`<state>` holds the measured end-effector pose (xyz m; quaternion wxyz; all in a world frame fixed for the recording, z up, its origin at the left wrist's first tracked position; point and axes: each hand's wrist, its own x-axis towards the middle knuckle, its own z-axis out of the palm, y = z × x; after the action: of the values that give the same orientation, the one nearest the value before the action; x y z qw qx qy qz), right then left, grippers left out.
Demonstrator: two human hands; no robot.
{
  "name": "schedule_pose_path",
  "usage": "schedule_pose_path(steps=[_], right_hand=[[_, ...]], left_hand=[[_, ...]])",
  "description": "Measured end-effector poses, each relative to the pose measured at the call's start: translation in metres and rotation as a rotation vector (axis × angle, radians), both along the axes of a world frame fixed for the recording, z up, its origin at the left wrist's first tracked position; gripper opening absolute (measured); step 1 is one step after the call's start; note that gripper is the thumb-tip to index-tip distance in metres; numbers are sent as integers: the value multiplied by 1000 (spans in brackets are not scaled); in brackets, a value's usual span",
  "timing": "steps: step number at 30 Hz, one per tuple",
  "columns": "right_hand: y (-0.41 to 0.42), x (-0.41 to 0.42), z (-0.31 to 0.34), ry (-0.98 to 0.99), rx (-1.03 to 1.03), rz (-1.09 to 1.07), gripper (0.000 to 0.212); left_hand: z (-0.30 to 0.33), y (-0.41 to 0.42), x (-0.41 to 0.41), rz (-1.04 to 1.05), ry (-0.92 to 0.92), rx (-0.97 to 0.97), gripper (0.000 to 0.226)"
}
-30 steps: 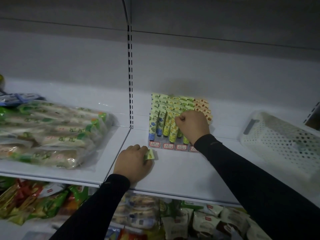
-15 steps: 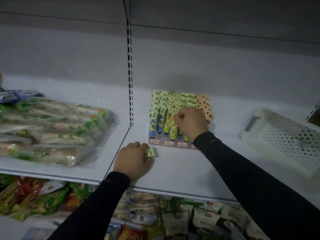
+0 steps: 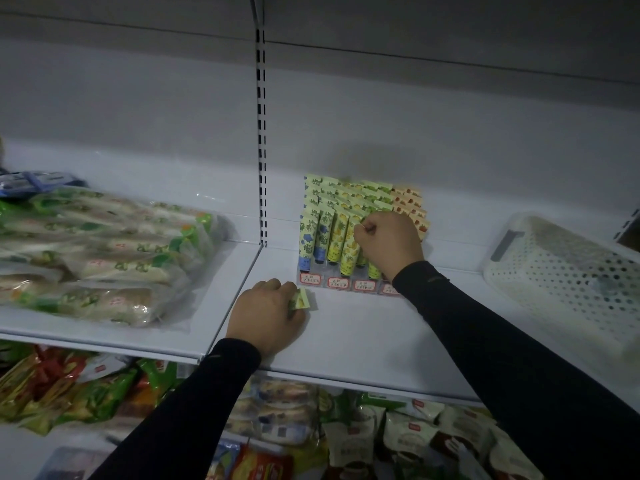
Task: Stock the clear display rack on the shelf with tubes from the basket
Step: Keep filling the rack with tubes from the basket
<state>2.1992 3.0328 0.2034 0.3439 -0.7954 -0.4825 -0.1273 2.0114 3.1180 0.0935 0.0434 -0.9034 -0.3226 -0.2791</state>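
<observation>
Over the last second almost nothing moved. Our right hand [image 3: 388, 244] stayed curled at the front rows of the clear display rack [image 3: 337, 281], its grip closed on the top of a green tube [image 3: 362, 220] that it seemed to be seating among the packed tubes; the fist sat in the same spot against the rack as a second before. Our left hand [image 3: 266, 315] also stayed put, resting on the shelf [image 3: 363, 337] just near and left of the rack, its grip clamped on a spare yellow-green tube [image 3: 302, 301] whose crimped end poked out to the right.

The rack looked nearly full, so we judged the stocking well along: one tube was being pressed home and one waited in reserve. The white perforated basket [image 3: 571, 271] lay well to the right on the same shelf; we could not tell whether it still held tubes. Bagged snacks [image 3: 104, 251] sat on the shelf section to the left.
</observation>
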Motion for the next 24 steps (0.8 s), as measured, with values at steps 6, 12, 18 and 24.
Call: schedule_pose_path(steps=[6,12,18,24], right_hand=[[3,-2,2,-14,-22,-23,30],[4,-3,5,-42,-58,-25,34],[4,-6,6,-91,-103,-37,37],[2,-5,12,-76,-150,-12,48]], left_hand=[[0,0,0,6,1,1,27],[0,0,-1,-1,5,10,25],[-1,0,-1,-2,-4,23,25],[-1,-1,-2,-6,-24,21,23]])
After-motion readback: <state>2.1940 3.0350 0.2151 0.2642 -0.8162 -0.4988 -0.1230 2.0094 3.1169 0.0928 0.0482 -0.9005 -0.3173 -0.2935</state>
